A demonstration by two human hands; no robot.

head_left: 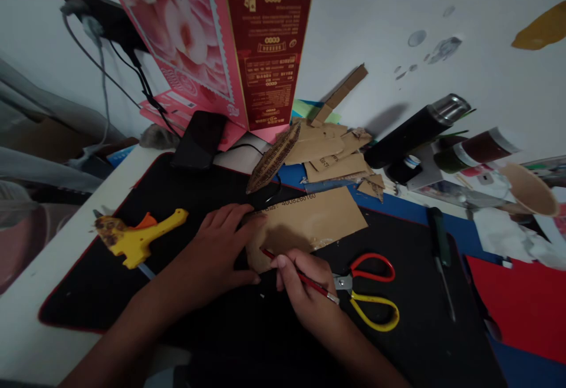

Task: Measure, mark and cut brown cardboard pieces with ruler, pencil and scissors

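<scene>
A flat piece of brown cardboard (pixel 316 223) with printed numbers along its far edge lies on the black mat (pixel 212 341). My left hand (pixel 221 252) rests with spread fingers on the cardboard's left end. In my right hand (pixel 309 288) is a red pencil (pixel 312 283), its tip at the left part of the cardboard. Scissors (pixel 369 291) with one red and one yellow handle lie just right of my right hand, their blades partly hidden behind it. A yellow glue gun (pixel 144 237) sits left of my left hand.
Cardboard scraps (pixel 331 149) are piled behind the mat, beside a pink and red box (pixel 269 52) and a black phone (pixel 200 139). A black flask (pixel 411 131) leans at the back right. Farther right are a screwdriver (pixel 440 246) and red paper (pixel 522 305).
</scene>
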